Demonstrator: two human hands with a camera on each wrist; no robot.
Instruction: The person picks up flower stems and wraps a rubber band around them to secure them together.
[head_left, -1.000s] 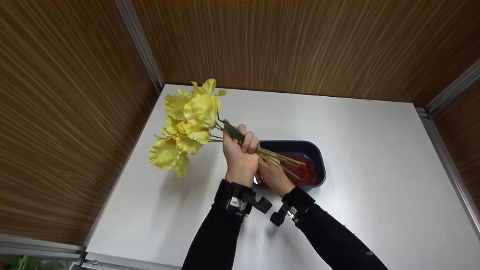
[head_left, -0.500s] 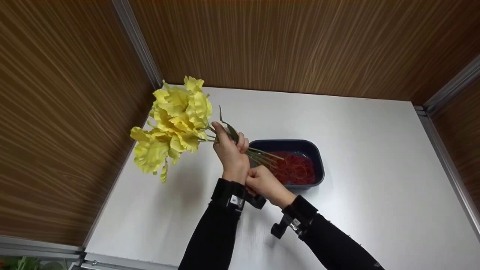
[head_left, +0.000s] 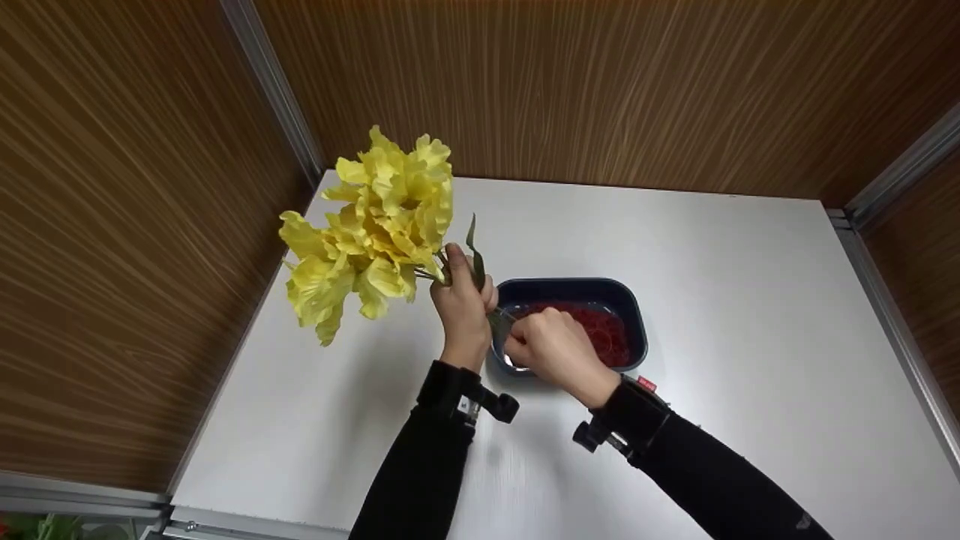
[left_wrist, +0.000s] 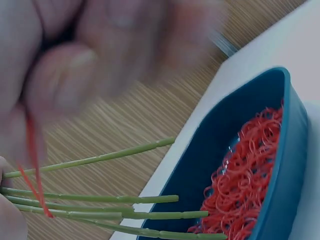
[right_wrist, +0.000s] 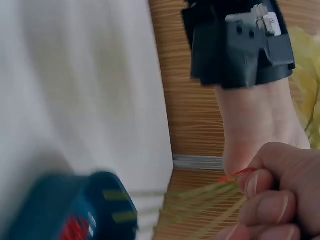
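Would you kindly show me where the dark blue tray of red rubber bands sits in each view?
Head: tray at centre, beyond the right hand.
Left wrist: tray fills the right side.
Right wrist: tray, blurred, bottom left.
Shared landmark: green stems.

My left hand (head_left: 463,304) has tipped the bunch of yellow flowers (head_left: 371,225) more upright, so the blooms now stand higher and nearer the back wall than a second ago. The stems (left_wrist: 105,200), which earlier stretched out over the dark blue tray (head_left: 634,322), now sit at the tray's left edge. My right hand (head_left: 551,349) has come from just below the left hand's wrist up to the stems beside the tray, its fingers (right_wrist: 272,192) curled and pinching a red rubber band (left_wrist: 34,172) drawn across the stems.
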